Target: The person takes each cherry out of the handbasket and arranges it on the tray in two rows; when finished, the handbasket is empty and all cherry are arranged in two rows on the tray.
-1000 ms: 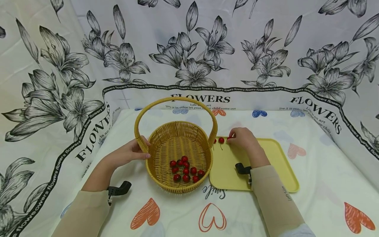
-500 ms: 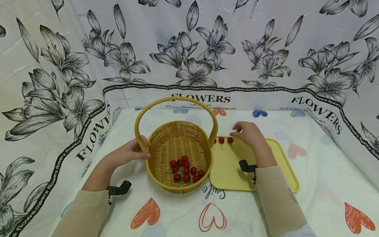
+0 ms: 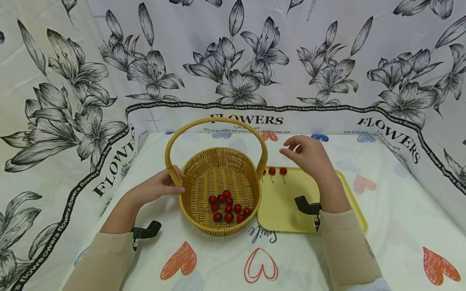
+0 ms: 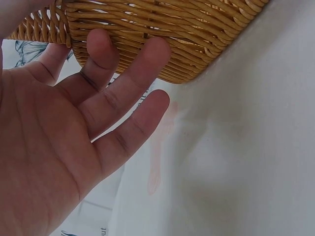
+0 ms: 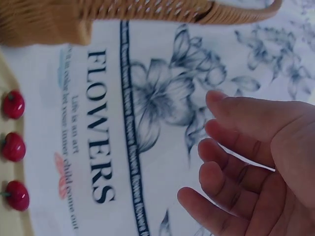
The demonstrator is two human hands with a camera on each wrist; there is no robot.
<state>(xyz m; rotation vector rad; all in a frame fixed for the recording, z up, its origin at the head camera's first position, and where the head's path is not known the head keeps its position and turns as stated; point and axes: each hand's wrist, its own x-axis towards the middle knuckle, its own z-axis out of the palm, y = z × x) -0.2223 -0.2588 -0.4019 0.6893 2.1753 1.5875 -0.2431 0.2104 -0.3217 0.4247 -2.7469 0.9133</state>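
At the left, my left hand [image 3: 162, 185] grips the yellow wicker basket [image 3: 186, 212] where its handle [image 3: 218, 120] meets the rim, thumb in front. In the left wrist view its other fingers spread beside the woven wall. Several red cherries [image 3: 228, 208] lie inside the basket toward the near right. Three more cherries [image 5: 13, 146] with stems form a row along the far edge of the yellow tray [image 3: 287, 210]; the basket partly covers the leftmost in the head view. My right hand [image 3: 309, 157] hovers above the tray's far edge, fingers loosely bent, holding nothing.
The basket stands against the tray's left side. A white cloth [image 3: 204, 258] printed with hearts covers the table. Behind it hangs a flower-printed curtain [image 3: 255, 72]. Each wrist wears a black camera mount [image 3: 147, 230].
My right hand has let go of the third cherry at the tray's far edge, then risen up and away from it. My left hand and the basket have stayed put.
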